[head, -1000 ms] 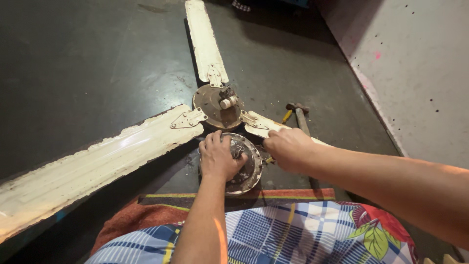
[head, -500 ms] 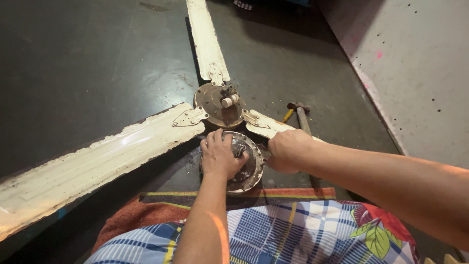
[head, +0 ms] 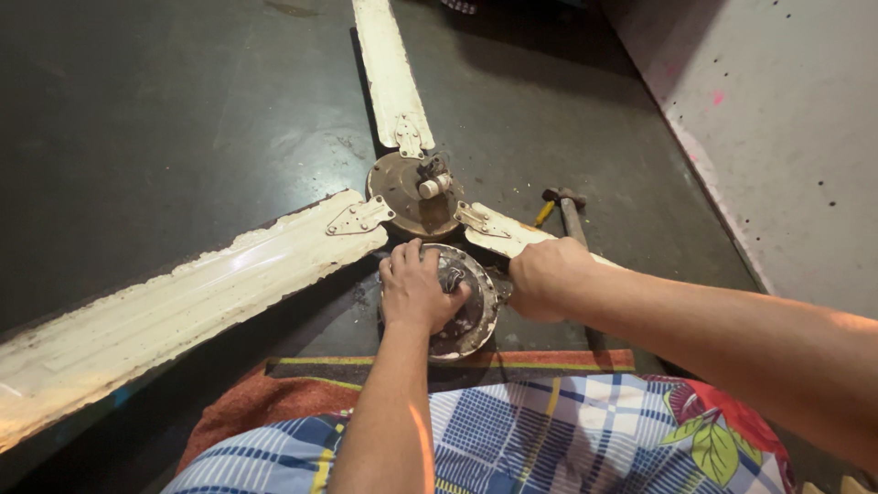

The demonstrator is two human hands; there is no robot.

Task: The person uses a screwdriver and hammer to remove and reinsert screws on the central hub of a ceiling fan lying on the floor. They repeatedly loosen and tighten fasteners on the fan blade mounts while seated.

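Observation:
A round metal fan motor cover (head: 468, 311) lies on the dark floor just in front of me. My left hand (head: 413, 291) rests on top of it, fingers curled over its centre. My right hand (head: 541, 277) is closed in a fist at the cover's right edge; what it holds is hidden. Behind the cover sits a ceiling fan hub (head: 410, 190), rusty brown with a white stub on top. Three worn cream blades radiate from the hub: one far (head: 389, 78), one to the left (head: 174, 302), one under my right hand (head: 498, 230).
A hammer (head: 569, 212) lies on the floor right of the hub, with a yellow-handled tool (head: 544, 212) beside it. A pale speckled wall (head: 786, 128) rises at the right. My checked cloth (head: 549, 439) and an orange mat (head: 265, 402) fill the near edge.
My hands have stayed on the cover, and my left hand has shifted slightly on it. The view has tilted a little.

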